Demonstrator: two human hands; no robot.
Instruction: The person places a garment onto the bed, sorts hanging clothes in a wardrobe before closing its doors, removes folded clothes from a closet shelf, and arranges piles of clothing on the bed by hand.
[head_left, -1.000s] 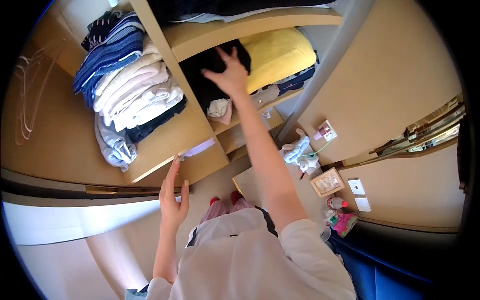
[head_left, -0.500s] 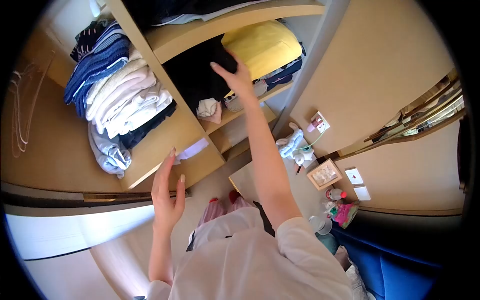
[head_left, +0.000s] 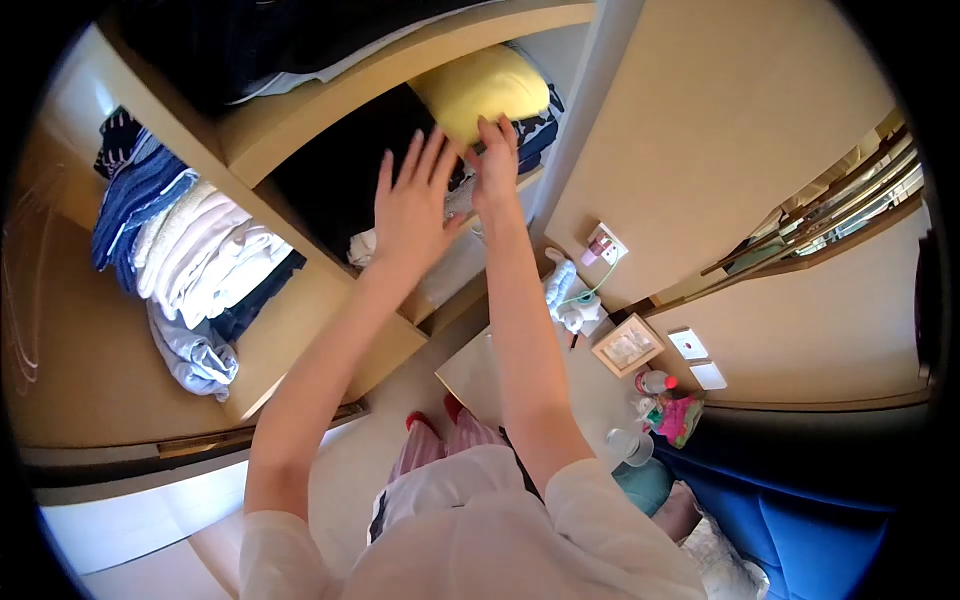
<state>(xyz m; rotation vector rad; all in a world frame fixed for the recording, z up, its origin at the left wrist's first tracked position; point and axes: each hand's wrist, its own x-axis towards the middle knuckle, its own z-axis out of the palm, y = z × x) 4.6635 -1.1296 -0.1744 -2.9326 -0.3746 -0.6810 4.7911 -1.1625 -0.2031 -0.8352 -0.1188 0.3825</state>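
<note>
Pale wood shelving [head_left: 400,70] spans nine to twelve o'clock. At eleven sits the black pile [head_left: 340,160], its detail lost in shadow; beside it, at twelve, the yellow cloth [head_left: 480,85], plain and rounded, likely soft, light and floppy, best taken from underneath. Left hand [head_left: 415,215] is spread, apparently unladen, by the pile; right hand [head_left: 495,170], half curled, meets the cloth's lower edge in view, grip unclear.

A single camera is looking out from the person's head, facing forward and steeply down. The shirt [head_left: 480,545] is filling the near foreground, the left hand [head_left: 415,205] and right hand [head_left: 495,170] are showing farther out before the wardrobe [head_left: 310,335], and the slippers [head_left: 422,421] are appearing well below. The round, wide view is bending straight edges.
</note>
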